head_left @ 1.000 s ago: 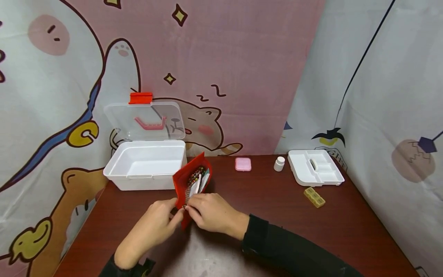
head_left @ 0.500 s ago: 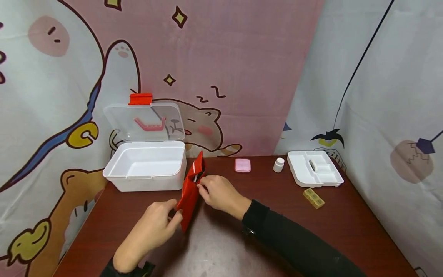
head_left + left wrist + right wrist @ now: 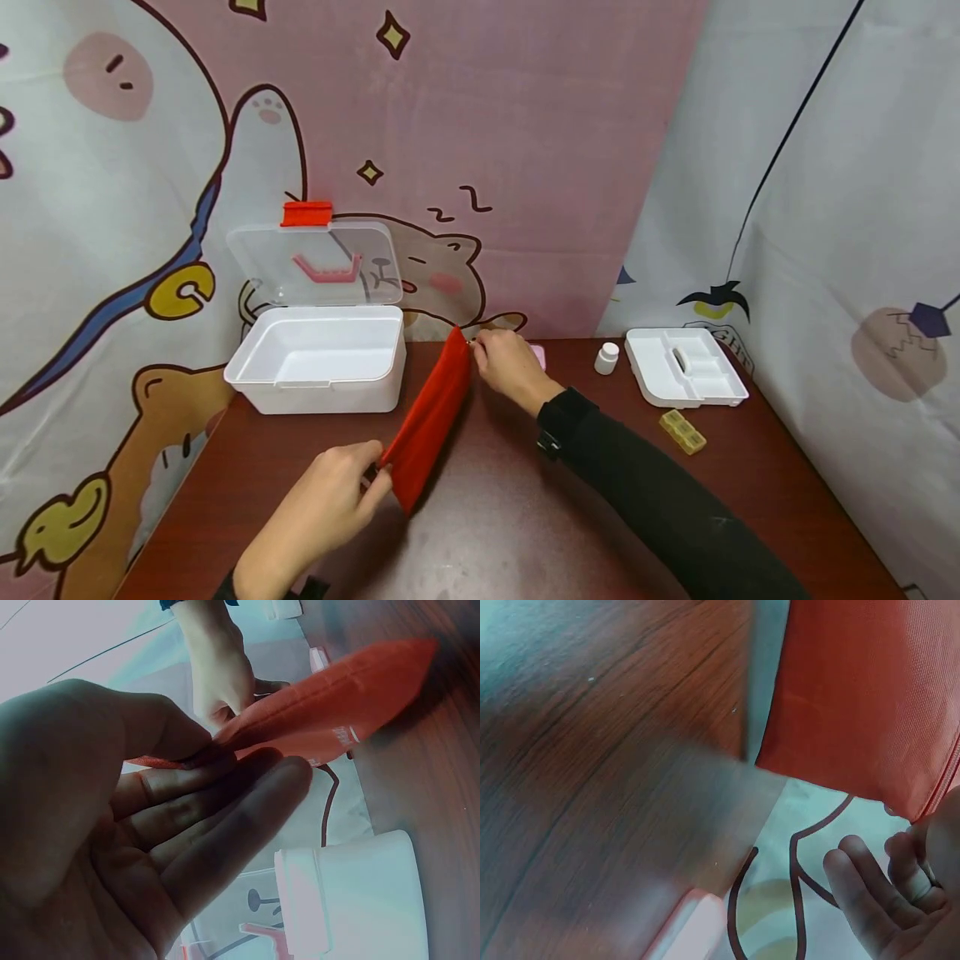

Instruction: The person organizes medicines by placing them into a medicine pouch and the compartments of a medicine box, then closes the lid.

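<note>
Left hand (image 3: 337, 487): thumb and fingers pinch the near end of the red pouch (image 3: 427, 421), with just the cloth between them.
Right hand (image 3: 513, 362): thumb and finger pinch the far top corner, where the zip (image 3: 946, 774) ends; the other fingers are loose.
Pouch from fingers: it lies between both hands, ahead of the left and back from the right.
Nearer hand: neither, both touch it.
Pouch's long way: near left to far right, thin edge up, far end toward the wall cloth (image 3: 540, 167).
Beside pouch: white box (image 3: 322, 399), to its left.
Under pouch: counter (image 3: 540, 500); I can't tell if they touch.
</note>
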{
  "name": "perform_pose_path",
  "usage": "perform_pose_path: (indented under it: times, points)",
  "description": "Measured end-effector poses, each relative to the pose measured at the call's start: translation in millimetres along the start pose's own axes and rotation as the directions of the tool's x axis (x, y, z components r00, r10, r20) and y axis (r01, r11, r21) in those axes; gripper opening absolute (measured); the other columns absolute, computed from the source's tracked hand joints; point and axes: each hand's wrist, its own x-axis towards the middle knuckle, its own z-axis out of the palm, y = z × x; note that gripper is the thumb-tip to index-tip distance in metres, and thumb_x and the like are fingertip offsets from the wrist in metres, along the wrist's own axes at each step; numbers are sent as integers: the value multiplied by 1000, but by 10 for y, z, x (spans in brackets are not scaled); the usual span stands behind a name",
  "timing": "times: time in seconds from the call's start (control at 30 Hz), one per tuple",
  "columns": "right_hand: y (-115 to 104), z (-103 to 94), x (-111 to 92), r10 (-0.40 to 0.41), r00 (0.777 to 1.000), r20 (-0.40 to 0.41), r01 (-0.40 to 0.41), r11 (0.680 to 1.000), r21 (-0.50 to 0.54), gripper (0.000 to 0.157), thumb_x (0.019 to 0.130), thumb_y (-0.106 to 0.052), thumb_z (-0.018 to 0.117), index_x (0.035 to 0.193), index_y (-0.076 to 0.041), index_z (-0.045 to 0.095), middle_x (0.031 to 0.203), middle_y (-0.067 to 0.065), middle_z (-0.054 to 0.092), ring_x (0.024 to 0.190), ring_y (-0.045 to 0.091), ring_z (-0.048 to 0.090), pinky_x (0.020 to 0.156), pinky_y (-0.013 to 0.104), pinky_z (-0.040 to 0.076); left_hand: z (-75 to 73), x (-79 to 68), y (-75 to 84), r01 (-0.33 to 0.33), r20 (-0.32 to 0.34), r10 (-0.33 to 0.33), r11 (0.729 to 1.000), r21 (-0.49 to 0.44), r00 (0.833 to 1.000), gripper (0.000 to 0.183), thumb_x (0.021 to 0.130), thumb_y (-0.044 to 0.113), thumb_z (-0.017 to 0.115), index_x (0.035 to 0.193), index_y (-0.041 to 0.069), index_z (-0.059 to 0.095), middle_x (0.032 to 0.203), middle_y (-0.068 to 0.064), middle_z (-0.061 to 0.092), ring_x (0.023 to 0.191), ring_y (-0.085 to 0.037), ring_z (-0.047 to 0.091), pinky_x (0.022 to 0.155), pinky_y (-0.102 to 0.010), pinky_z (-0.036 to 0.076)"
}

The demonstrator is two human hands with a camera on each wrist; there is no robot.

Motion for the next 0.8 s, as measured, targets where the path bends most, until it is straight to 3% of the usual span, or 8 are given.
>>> perform_pose_path:
  times: [0.17,0.3,0.37,0.47,0.6,0.7,0.8]
  points:
    - [-27,22,64,72,997,-5,-72,996,61,22,109,-21,67,93,-8,77,88,10,76,88,32,75,82,50,62,-4,20,4,-11,17,11,1000,14,1000,32,91,3,71,77,27,55,69,16,55,63,7,51,56,-17,46]
    - [-20,98,72,147,989,21,-148,975,165,22,110,-24,67,100,-11,82,83,3,72,82,23,66,79,40,57,21,18,-12,16,47,-17,1000,11,999,30,92,4,70,77,26,56,70,17,59,68,7,59,59,-18,49]
    - [-9,145,57,181,982,60,-190,949,253,21,110,-25,66,105,-12,82,81,3,73,79,21,67,77,37,55,32,13,-23,36,51,-37,999,17,998,29,92,6,70,77,26,56,72,17,61,70,7,63,60,-19,51]
    - [11,215,33,205,970,128,-238,904,355,21,109,-21,65,120,-13,80,100,4,81,92,21,74,88,38,59,42,11,-34,50,43,-52,998,40,998,26,93,9,73,79,26,59,74,16,66,70,6,66,59,-19,51]
    - [63,318,18,171,953,250,-273,841,467,47,101,-8,63,148,-11,66,137,10,76,121,27,74,107,44,58,63,32,-53,51,30,-55,993,104,998,22,94,18,81,83,27,64,79,15,69,73,0,68,62,-22,51]
    - [120,391,6,130,930,344,-311,778,546,65,94,-1,62,157,-11,57,144,14,72,128,31,71,110,46,56,111,63,-81,94,63,-104,986,137,993,23,96,31,85,86,27,64,75,14,64,66,-3,60,59,-24,47]
    - [167,431,-17,109,908,404,-353,720,598,65,92,0,65,157,-9,58,141,15,72,129,30,68,112,46,53,195,87,-116,169,108,-184,976,138,977,26,95,43,86,91,25,68,67,14,57,57,-3,50,54,-24,41]
